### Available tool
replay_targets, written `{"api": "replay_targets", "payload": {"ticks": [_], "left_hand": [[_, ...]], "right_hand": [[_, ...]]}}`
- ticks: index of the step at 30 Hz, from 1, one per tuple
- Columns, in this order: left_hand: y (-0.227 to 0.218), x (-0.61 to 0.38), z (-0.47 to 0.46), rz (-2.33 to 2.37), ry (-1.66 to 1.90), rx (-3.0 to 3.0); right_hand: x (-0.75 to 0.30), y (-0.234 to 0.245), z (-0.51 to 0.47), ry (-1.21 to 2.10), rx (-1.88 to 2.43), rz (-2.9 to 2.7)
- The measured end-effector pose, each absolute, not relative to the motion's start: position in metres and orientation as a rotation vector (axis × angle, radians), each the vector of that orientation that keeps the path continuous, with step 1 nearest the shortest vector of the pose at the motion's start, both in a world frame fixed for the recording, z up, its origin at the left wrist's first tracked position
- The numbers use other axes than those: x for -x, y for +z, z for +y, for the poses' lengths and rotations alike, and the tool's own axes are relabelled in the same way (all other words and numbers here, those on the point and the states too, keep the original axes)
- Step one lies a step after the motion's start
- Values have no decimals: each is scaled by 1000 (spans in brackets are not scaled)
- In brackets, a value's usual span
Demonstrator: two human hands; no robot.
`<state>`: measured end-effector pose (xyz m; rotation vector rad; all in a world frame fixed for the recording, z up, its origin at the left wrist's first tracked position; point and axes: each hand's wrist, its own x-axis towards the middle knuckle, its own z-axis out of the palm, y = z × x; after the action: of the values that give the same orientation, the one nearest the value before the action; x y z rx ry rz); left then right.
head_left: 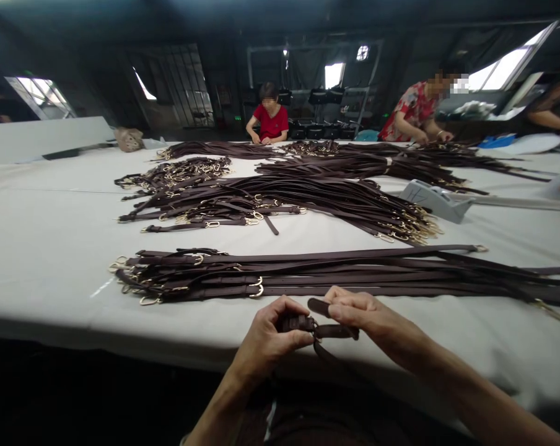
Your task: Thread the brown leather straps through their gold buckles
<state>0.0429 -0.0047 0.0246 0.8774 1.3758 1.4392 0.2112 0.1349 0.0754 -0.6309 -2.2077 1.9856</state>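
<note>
At the near table edge, my left hand [271, 331] is closed around the buckle end of a dark brown strap [338, 332]. Between thumb and fingers, my right hand [361, 313] pinches a rounded strap tip [318, 306], just right of the buckle. Below the buckle, part of the strap hangs toward my lap and fades into shadow. Just beyond my hands lies a row of similar straps [308, 272], their gold buckles and oval rings gathered at the left end.
A large heap of brown straps with gold hardware [280, 192] covers the table's middle. To its right stands a grey tape dispenser [435, 201]. Across the white table [52, 248], a person in red [271, 121] and one in a patterned top [412, 111] work with their hands.
</note>
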Motion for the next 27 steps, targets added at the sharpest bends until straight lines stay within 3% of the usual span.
{"api": "replay_targets", "payload": {"ticks": [8, 15, 20, 27], "left_hand": [[25, -49, -6, 1429, 1401, -974], [29, -52, 0, 1527, 1356, -1075], [22, -43, -3, 1178, 1344, -972], [7, -38, 2, 1185, 1351, -835]], "right_hand": [[-212, 75, 134, 1889, 677, -2502], [-197, 56, 128, 1711, 463, -2543], [-197, 63, 124, 1259, 657, -2533], [-189, 38, 120, 625, 113, -2649]]}}
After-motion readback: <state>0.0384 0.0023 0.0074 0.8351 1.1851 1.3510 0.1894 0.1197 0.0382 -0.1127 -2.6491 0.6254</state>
